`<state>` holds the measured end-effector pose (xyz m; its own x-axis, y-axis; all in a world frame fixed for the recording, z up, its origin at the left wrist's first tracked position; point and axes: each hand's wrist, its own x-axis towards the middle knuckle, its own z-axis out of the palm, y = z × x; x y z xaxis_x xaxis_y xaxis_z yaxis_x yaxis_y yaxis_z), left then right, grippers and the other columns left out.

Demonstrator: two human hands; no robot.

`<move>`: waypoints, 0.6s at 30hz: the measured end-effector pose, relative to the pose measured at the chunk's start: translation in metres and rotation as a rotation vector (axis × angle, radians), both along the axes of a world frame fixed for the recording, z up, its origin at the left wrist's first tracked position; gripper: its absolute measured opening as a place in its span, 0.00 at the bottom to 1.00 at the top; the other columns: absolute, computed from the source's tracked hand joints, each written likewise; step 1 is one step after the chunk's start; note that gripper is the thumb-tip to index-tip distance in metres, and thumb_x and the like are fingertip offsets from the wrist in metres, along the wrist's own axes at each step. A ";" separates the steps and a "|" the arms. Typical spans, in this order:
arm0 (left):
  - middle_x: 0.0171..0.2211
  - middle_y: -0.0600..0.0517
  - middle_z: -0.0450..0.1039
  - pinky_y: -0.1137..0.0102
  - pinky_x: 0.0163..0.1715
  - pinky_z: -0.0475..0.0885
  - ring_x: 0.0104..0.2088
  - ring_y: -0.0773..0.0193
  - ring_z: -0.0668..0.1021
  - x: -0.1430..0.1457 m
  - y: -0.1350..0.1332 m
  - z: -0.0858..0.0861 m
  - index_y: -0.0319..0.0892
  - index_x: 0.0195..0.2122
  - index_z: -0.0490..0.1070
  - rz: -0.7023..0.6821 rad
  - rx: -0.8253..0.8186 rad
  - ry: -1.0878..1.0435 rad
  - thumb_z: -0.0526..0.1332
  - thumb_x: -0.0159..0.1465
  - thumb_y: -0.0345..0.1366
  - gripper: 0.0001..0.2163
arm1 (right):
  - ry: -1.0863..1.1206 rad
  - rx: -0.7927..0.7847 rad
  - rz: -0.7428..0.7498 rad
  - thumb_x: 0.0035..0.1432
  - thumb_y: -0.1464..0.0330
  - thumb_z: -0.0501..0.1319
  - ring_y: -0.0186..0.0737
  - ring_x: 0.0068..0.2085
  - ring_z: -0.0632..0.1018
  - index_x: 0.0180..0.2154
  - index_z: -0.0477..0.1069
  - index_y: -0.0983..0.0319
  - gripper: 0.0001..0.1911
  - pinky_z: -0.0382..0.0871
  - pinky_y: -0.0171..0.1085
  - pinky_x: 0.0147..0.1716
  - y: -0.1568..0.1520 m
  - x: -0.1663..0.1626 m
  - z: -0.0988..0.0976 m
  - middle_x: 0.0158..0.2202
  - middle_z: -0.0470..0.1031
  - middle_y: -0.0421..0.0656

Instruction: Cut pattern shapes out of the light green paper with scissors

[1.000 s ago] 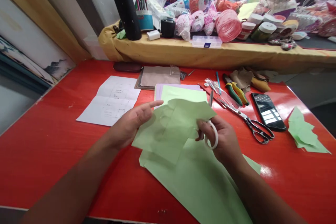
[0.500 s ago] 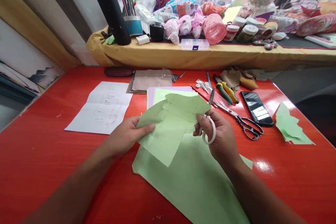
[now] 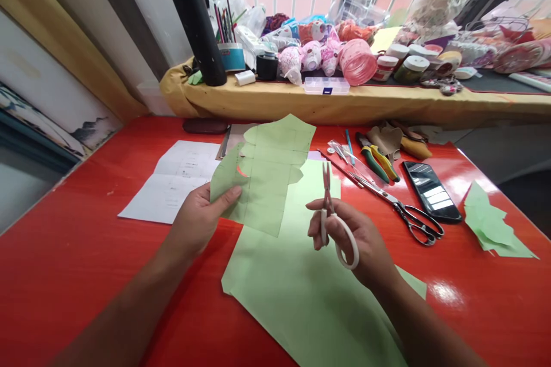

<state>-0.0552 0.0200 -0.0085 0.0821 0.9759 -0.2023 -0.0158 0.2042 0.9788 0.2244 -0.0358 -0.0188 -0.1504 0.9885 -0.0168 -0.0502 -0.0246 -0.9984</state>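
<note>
With the left hand [image 3: 200, 215] we are pinching a cut green paper piece [image 3: 266, 180] by its near corner, the thumb lying on its face and the fingers mostly hidden behind. The piece is standing raised above the red surface [image 3: 189, 312], ahead of and between the hands, showing thin drawn lines, lobed edges and a curved gap by the thumb where red is showing through. With the right hand [image 3: 355, 238] we are holding small scissors [image 3: 328, 199], the fingers curling partway around the white rings; the blades are pointing away from us, looking narrowly parted, and are standing apart from the paper. Beneath the hands a large green sheet [image 3: 293, 284] is lying. Beyond the left hand a white drawn sheet [image 3: 170, 183] is resting; beyond the right hand larger metal scissors [image 3: 387, 196] are lying, with green scraps [image 3: 495, 221] farther to its outer side.

We are judging this step to be a check of the outline between cuts. Any further snip would be calling for bringing blades and a drawn line together, spreading the blades wider, and steadying the piece, as thin paper is likely to be flexing.
</note>
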 end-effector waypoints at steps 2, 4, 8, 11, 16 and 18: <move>0.55 0.48 0.86 0.57 0.59 0.79 0.57 0.47 0.84 0.000 -0.001 -0.001 0.48 0.54 0.83 0.001 -0.005 -0.028 0.75 0.64 0.50 0.20 | -0.042 -0.004 0.004 0.69 0.46 0.67 0.39 0.30 0.78 0.51 0.77 0.60 0.25 0.73 0.38 0.32 0.000 -0.001 -0.001 0.33 0.80 0.43; 0.55 0.48 0.86 0.57 0.58 0.79 0.57 0.47 0.84 0.000 -0.002 -0.001 0.48 0.54 0.83 -0.009 -0.018 -0.047 0.75 0.64 0.50 0.20 | -0.073 -0.011 -0.021 0.70 0.47 0.66 0.39 0.30 0.78 0.51 0.77 0.60 0.24 0.72 0.38 0.32 0.001 -0.002 -0.002 0.33 0.80 0.43; 0.54 0.47 0.86 0.56 0.58 0.80 0.57 0.45 0.84 0.004 -0.003 -0.001 0.47 0.52 0.84 -0.034 -0.020 -0.046 0.75 0.63 0.50 0.20 | -0.073 -0.028 -0.039 0.70 0.47 0.66 0.38 0.30 0.78 0.50 0.77 0.60 0.24 0.73 0.38 0.32 0.002 -0.002 -0.005 0.33 0.80 0.43; 0.54 0.47 0.86 0.54 0.58 0.79 0.57 0.44 0.84 0.006 -0.004 0.000 0.47 0.53 0.84 -0.035 -0.011 -0.017 0.75 0.63 0.51 0.21 | -0.050 -0.039 -0.062 0.69 0.48 0.67 0.37 0.29 0.78 0.50 0.77 0.60 0.23 0.73 0.37 0.31 0.000 -0.003 -0.005 0.33 0.80 0.42; 0.53 0.45 0.87 0.52 0.56 0.81 0.54 0.41 0.85 0.008 -0.007 0.000 0.47 0.51 0.86 0.013 0.028 0.075 0.74 0.63 0.54 0.21 | 0.002 -0.014 -0.215 0.68 0.49 0.69 0.36 0.26 0.77 0.47 0.78 0.60 0.21 0.73 0.37 0.29 0.001 -0.001 -0.003 0.29 0.78 0.40; 0.52 0.45 0.87 0.53 0.54 0.82 0.54 0.41 0.85 0.010 -0.009 -0.001 0.48 0.51 0.86 0.035 0.046 0.089 0.74 0.63 0.54 0.21 | 0.026 0.002 -0.231 0.69 0.49 0.69 0.36 0.26 0.77 0.47 0.79 0.60 0.20 0.73 0.36 0.29 0.001 0.001 -0.003 0.28 0.77 0.39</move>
